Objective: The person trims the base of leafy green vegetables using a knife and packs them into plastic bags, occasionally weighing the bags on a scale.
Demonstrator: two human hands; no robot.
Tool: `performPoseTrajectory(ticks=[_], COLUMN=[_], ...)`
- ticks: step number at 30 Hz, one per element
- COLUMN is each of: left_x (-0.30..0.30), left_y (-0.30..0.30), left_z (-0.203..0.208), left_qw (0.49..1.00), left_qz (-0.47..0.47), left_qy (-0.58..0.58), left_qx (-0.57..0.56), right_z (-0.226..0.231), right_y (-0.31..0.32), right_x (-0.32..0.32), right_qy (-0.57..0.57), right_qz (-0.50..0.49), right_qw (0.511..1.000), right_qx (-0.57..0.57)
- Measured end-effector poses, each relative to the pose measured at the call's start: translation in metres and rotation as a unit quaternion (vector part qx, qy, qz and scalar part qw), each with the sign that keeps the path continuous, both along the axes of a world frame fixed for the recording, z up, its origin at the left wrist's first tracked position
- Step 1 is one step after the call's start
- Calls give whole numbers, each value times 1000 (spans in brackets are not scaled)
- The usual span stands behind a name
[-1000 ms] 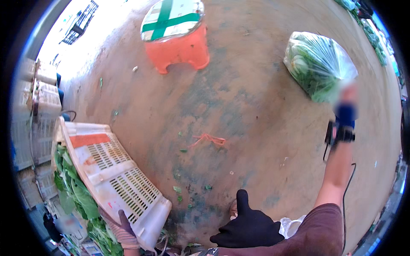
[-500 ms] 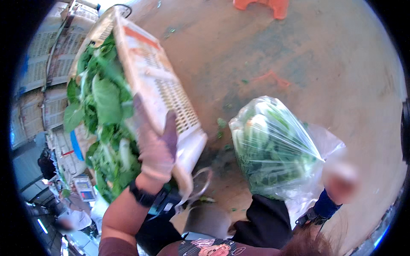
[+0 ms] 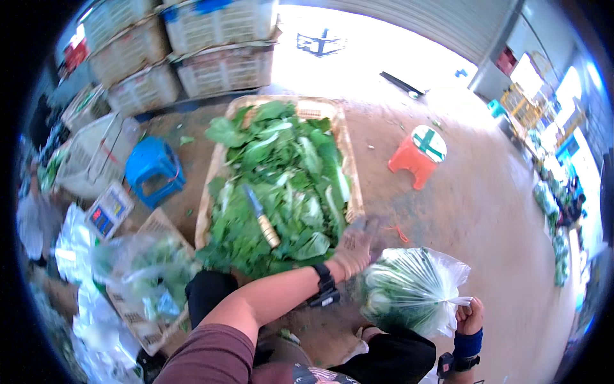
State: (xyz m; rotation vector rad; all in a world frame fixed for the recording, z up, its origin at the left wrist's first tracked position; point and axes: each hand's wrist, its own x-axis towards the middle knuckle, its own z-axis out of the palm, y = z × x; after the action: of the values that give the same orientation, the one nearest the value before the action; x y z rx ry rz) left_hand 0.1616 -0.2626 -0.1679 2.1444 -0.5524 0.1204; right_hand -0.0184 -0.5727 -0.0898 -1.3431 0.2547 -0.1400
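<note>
A clear plastic bag (image 3: 409, 281) full of leafy greens hangs in front of my right knee, its neck gathered to the right. My bare right hand (image 3: 470, 316) is closed around that twisted neck. My gloved left hand (image 3: 358, 246) is stretched out between the bag and the near right corner of a plastic crate (image 3: 354, 185), its fingers apart and slightly blurred, apparently holding nothing. Loose leafy greens (image 3: 281, 173) fill the crate. A knife (image 3: 261, 217) with a light handle lies on top of them.
To the left are a blue stool (image 3: 153, 169), a scale (image 3: 109, 210) and a bagged bundle of greens (image 3: 153, 275) on a low crate. Stacked crates (image 3: 224, 64) stand behind. An orange stool (image 3: 419, 157) is farther right; bagged greens (image 3: 553, 224) line the far right.
The view has swung up and left, bringing the whole crate and the doorway into sight. My left hand has left the crate's side and come nearer the bag. My right hand still holds the bag's neck.
</note>
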Motion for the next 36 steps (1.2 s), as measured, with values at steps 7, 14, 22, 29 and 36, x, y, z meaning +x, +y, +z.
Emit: performPoseTrajectory(ticks=[7,14,22,29,36], left_x=[-214,-284,-265,-269,-252], left_y=[5,86,160,173,137], left_z=[-201,-176,-181,-209,-222], left_qw=[809,637,645,655,710], left_qz=[144,222,298,284,310], left_qy=[338,473,412,437,446], left_qx=[-458,-567,-570,-548,-448], right_z=[3,-61,-103,-160,-147], right_y=[73,130,207,246,223], right_x=[-30,-77,-36,-51,-53], right_qy=[-20,-106,72,27,60], right_qz=[-121,-24,125,275,254], right_qw=[981,972,981,951,964], right_qx=[150,207,130,-137,-52])
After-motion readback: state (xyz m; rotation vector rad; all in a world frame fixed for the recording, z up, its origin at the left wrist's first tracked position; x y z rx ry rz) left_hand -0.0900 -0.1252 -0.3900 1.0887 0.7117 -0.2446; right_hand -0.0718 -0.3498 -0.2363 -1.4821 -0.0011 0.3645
